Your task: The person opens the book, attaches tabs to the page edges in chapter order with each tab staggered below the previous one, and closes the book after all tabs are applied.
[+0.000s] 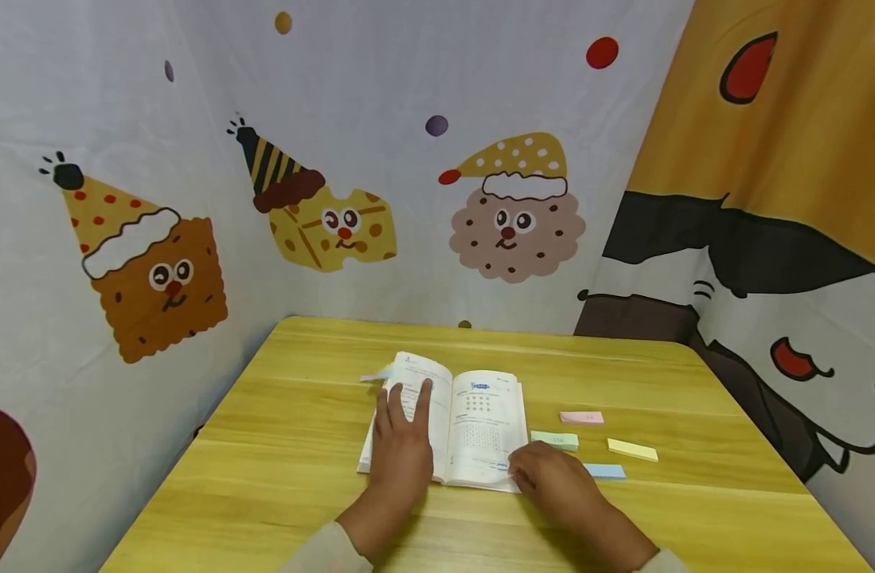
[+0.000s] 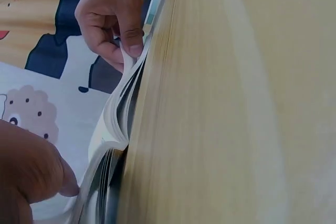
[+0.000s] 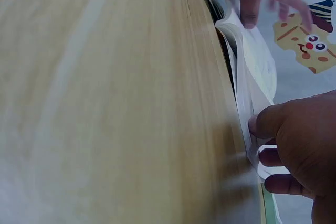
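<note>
An open book [image 1: 486, 469] lies on the wooden table, with printed text and dot figures on its pages. My left hand [image 1: 401, 454] rests on the left page with its fingers extended. At the lower right corner of the right page, my right hand [image 1: 555, 485] pinches the page edge between thumb and fingers. In the right wrist view, the thumb [image 3: 265, 123] lies on the slightly lifted pages [image 3: 257, 95]. Seen from the left wrist, the pages [image 2: 113, 116] bow up between the two hands.
Right of the book lie a pink paper strip [image 1: 582, 417], a green strip [image 1: 554, 439], a yellow strip [image 1: 632, 450] and a blue strip [image 1: 606, 471]. Pale tabs [image 1: 375, 375] stick out at the book's upper left. A printed cloth [image 1: 408, 294] hangs behind the table [image 1: 265, 446].
</note>
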